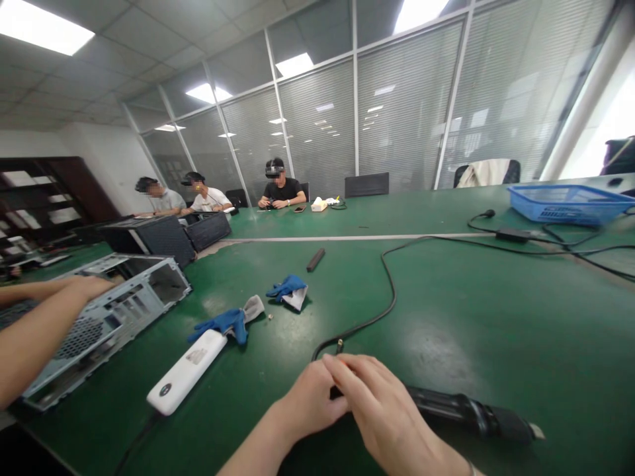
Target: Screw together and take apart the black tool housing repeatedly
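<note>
My left hand (308, 402) is closed at the front of the table, where a black cable (391, 301) runs in behind its fingers. A small brass-coloured tip (340, 344) on a dark stem pokes up just beyond the fingertips. My right hand (384, 413) is closed too, its fingers bent over the left fingertips. What lies between the two hands is mostly hidden. Right behind my right hand lies a black cylindrical tool (471, 415) with a light tip pointing right; its left end is covered.
Left, a co-worker's arms (44, 317) reach into an open metal computer case (124, 297). Nearby lie a white power bank-like box (188, 371), blue-and-grey gloves (231, 322) and a dark bar (315, 260). A blue basket (565, 203) and power adapter (513, 235) sit at right.
</note>
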A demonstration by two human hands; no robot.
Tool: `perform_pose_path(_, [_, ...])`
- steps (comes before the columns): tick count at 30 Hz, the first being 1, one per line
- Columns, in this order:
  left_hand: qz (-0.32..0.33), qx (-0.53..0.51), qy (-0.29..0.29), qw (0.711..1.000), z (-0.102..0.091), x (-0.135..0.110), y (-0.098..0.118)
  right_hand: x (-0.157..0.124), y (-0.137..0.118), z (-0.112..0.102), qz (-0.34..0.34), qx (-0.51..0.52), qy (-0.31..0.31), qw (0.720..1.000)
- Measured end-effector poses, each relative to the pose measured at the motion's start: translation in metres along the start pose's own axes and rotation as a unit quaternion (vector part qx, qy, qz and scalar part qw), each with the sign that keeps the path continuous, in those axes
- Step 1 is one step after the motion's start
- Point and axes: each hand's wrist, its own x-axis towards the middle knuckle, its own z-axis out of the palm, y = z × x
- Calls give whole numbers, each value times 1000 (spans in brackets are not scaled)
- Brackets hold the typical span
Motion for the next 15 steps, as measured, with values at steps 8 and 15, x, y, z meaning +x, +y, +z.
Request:
perform_pose_path(8, [0,-10,25,1000,2,0,-1,4,-1,0,-12,-31,7,999])
perform_pose_path(15, [-36,-12,0,999,10,3,-25,12,-2,-10,2,-24,-14,1000])
